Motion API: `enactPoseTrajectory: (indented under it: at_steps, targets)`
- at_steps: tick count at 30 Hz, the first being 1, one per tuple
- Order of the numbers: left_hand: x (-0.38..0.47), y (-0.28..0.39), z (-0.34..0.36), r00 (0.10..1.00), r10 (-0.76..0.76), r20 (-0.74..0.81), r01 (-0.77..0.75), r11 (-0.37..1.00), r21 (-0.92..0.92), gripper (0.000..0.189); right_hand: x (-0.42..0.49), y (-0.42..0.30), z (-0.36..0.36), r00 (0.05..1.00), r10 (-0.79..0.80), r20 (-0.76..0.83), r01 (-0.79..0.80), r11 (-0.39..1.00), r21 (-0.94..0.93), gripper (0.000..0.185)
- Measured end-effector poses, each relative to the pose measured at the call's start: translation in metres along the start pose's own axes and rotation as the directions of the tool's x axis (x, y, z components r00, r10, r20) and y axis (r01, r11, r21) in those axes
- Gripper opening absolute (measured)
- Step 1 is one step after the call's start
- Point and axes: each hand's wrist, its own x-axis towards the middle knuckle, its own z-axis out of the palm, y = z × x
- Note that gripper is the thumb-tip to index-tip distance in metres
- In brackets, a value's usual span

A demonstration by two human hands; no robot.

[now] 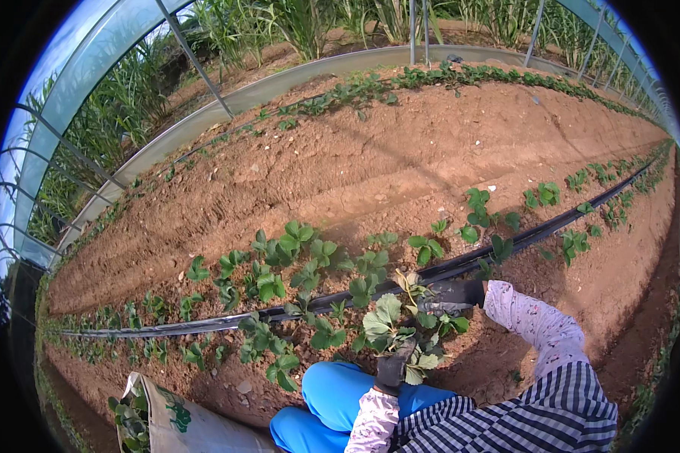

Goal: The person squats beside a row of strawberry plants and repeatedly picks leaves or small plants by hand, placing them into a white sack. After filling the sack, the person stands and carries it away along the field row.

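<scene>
My left hand [395,368], in a dark glove, grips a bunch of picked strawberry leaves [383,320] just above my knee. Some leaves of the bunch show pale undersides and hang out on both sides of the glove. Beyond it, my right hand [452,298] reaches low over the bed beside the black drip tape [518,243]. A pale, yellowed leaf with its stalk [411,285] is at its fingertips and looks pinched there. Green strawberry plants [453,324] grow right under this hand; the ends of its fingers are partly hidden among leaves.
A white woven sack [204,422] holding leaves [133,419] lies open at lower left. Strawberry plants [269,283] line both sides of the tape. Across the bare soil furrow [317,175] runs another plant row [368,90], then the tunnel's metal poles [195,59] and low plastic side wall [317,71].
</scene>
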Motion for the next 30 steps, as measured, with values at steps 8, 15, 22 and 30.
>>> enactPoseTrajectory:
  at_steps: [8, 15, 22, 30]
  targets:
    - [0.003, 0.029, -0.007, 0.945, 0.303, 0.123, -0.288, 0.592, 0.753, 0.027, 0.013, -0.014, 0.044, 0.867, 0.017, 0.499, -0.103, 0.984, 0.146, 0.029]
    - [0.004, 0.039, -0.008, 0.977, 0.215, -0.014, -0.173, 0.823, 0.54, 0.026, 0.025, -0.05, -0.017, 0.985, -0.172, -0.022, 0.172, 0.955, 0.24, 0.016]
    - [0.002, 0.009, 0.008, 0.997, -0.069, -0.017, 0.06, 0.947, -0.315, 0.027, 0.12, -0.026, -0.005, 0.827, -0.25, -0.503, -0.241, 0.652, -0.719, 0.03]
    - [0.008, 0.031, 0.01, 0.996, -0.092, 0.006, 0.092, 0.986, -0.14, 0.027, 0.195, 0.011, 0.04, 0.711, -0.201, -0.674, 0.119, 0.979, -0.166, 0.022]
